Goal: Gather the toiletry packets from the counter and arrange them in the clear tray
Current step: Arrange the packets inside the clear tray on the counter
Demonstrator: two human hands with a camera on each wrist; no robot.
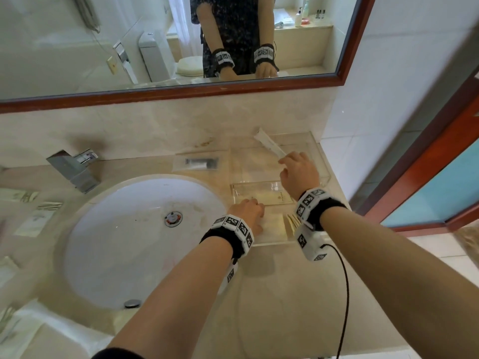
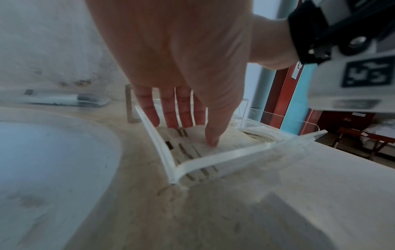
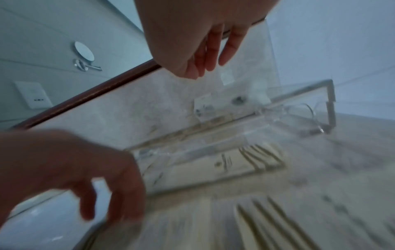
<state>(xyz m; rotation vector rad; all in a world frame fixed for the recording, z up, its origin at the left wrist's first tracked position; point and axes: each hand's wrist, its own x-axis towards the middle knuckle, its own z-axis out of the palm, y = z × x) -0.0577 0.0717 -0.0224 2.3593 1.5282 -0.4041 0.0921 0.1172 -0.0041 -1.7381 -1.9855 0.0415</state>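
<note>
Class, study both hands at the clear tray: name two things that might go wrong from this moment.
1. The right hand pinches a long white packet tilted across the clear tray's back wall; released now, it may fall outside.
2. The left hand presses packets in the front compartment; pushing harder might slide the tray toward the sink.

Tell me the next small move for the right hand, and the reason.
Probably lower the long white packet flat into the clear tray's rear section. The right hand pinches its near end while its far end sticks up over the back wall; the left hand presses a packet in the front section.
</note>
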